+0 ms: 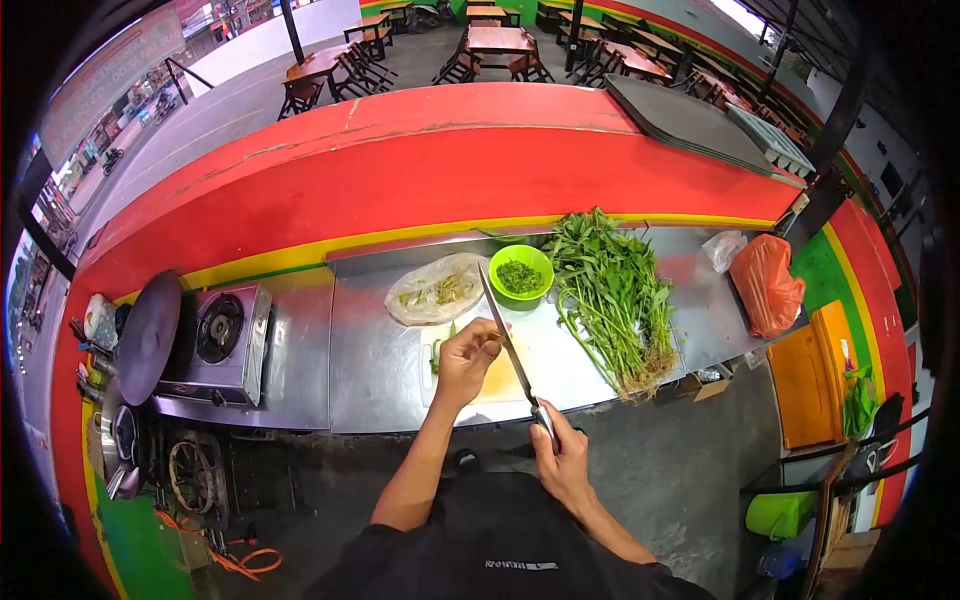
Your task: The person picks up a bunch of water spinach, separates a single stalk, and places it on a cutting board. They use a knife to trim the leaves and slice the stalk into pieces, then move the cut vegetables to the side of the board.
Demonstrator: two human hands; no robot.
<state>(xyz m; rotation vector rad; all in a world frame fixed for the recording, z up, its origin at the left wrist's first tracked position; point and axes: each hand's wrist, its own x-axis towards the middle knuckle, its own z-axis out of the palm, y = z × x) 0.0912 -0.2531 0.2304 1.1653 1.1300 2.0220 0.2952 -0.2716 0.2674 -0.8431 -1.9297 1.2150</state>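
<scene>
My right hand [562,450] grips the handle of a long knife [505,335]; its blade runs up and away over a pale cutting board [505,380] on the steel counter. My left hand [467,352] rests on the board with fingers curled, pinching green stems [437,352] beside the blade. Just beyond the knife tip stands a green bowl [521,271] of chopped greens. A large bundle of leafy stems with roots [612,295] lies to the right of the board.
A clear plastic bag with scraps [437,290] lies left of the bowl. A gas stove [218,338] and a dark wok lid [148,335] stand at the left. An orange bag [765,285] sits at the right end. A red ledge [450,170] backs the steel counter [370,360].
</scene>
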